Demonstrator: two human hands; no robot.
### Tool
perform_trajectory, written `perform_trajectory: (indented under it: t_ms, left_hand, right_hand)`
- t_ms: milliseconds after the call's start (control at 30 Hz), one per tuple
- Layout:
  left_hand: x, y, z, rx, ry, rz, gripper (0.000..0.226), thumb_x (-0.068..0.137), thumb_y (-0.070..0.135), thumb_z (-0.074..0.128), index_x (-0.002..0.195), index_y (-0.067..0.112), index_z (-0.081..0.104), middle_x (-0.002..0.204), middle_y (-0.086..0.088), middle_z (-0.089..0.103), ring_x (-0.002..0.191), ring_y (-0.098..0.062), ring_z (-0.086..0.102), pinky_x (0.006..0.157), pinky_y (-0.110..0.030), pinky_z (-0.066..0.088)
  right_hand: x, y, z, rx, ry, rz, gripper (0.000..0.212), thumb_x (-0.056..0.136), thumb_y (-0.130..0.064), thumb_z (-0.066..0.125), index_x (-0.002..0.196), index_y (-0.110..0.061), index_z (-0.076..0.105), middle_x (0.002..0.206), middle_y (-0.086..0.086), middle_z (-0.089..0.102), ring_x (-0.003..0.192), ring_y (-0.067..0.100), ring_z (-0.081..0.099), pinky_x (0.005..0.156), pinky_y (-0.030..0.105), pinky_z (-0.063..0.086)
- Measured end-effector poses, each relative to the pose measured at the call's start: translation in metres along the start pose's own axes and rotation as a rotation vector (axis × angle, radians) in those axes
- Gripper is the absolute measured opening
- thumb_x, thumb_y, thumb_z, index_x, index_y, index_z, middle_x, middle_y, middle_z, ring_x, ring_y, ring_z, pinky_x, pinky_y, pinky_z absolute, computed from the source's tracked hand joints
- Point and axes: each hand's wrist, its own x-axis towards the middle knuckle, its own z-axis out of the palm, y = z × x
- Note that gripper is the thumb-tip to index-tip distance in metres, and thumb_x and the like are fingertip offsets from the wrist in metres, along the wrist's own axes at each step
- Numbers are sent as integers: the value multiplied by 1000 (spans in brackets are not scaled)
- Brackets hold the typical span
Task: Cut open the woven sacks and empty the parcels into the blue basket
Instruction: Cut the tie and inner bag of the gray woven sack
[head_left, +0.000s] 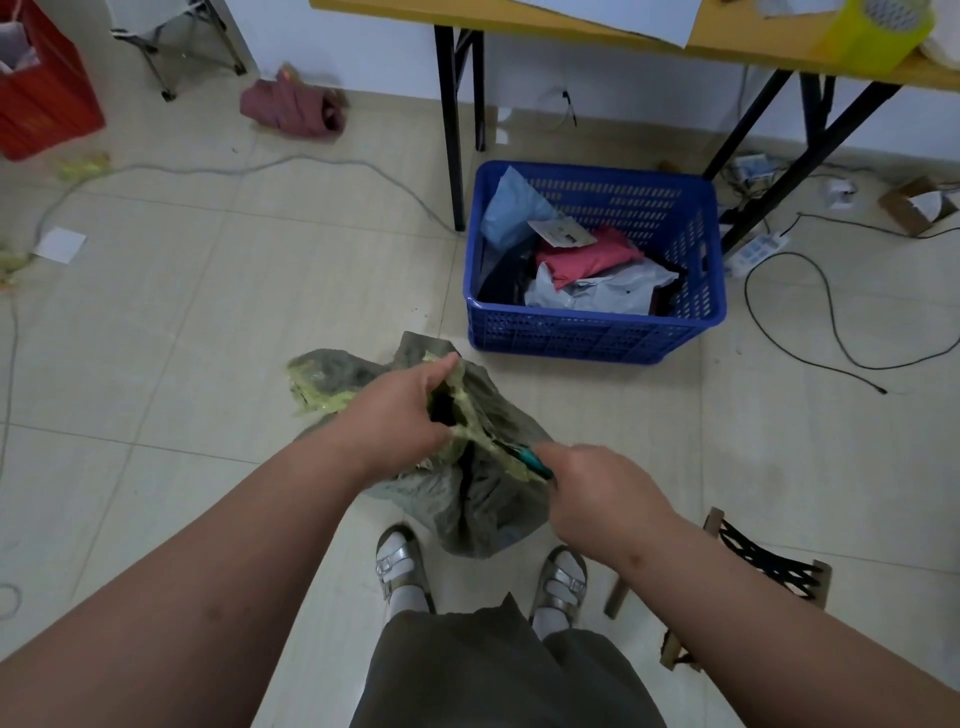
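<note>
A: Hands?
B: Left hand (400, 410) grips the sack (467, 467) mouth's frayed edge. Right hand (602, 488) is curled round a teal-handled cutter (530, 460) at the edge.
A: Basket?
B: Blue basket (597, 332) is beyond both hands on the floor, parcels (587, 260) inside.

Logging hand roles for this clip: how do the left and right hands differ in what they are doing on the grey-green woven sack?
The left hand pinches the frayed yellow-green edge of the grey-green woven sack, holding its mouth open; the right hand closes its grip on a teal-handled cutting tool set against that edge. The left hand sits higher and farther from the body; the right is lower and nearer. Both work the same sack opening, above the person's feet.
</note>
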Motion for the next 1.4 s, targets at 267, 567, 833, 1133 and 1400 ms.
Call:
perform_trajectory:
  t_ms: [267, 567, 833, 1133, 1400]
  left_hand:
    - [4, 8, -6, 37, 55, 8, 87, 81, 3, 64, 151, 34, 23, 135, 2, 54, 86, -15, 66, 79, -33, 58]
    - [2, 6, -10, 5, 46, -30, 89, 78, 0, 61, 151, 37, 24, 112, 4, 63, 74, -10, 64, 63, -25, 55]
    - [2, -3, -11, -131, 69, -65, 93, 77, -9, 53, 151, 38, 24, 110, -1, 65, 43, -8, 46, 45, -26, 42]
    - [9, 5, -14, -167, 120, -30, 93, 75, -8, 57, 150, 38, 26, 135, -2, 56, 57, -14, 54, 58, -37, 52]
    - [8, 12, -10, -73, 96, -42, 92, 77, -4, 56, 152, 36, 22, 118, -2, 60, 48, -3, 50, 47, -20, 42]
  right_hand:
    - [20, -25, -17, -26, 82, -90, 30, 85, -15, 46, 112, -26, 54, 86, -1, 54, 83, 26, 57, 63, 33, 41]
    - [9, 3, -22, -3, 217, -29, 36, 86, -18, 49, 119, -31, 56, 99, -1, 64, 88, 24, 59, 65, 32, 45]
    - [1, 35, -2, -158, -95, 139, 31, 82, -15, 49, 108, -25, 62, 83, -2, 56, 76, 20, 58, 57, 28, 43]
    - [26, -3, -13, -115, -5, -37, 27, 83, -19, 50, 108, -26, 57, 78, -3, 52, 84, 28, 60, 62, 32, 43]
    - [32, -9, -39, -23, 190, -50, 23, 84, -20, 49, 103, -27, 60, 84, -1, 61, 80, 26, 59, 63, 33, 46]
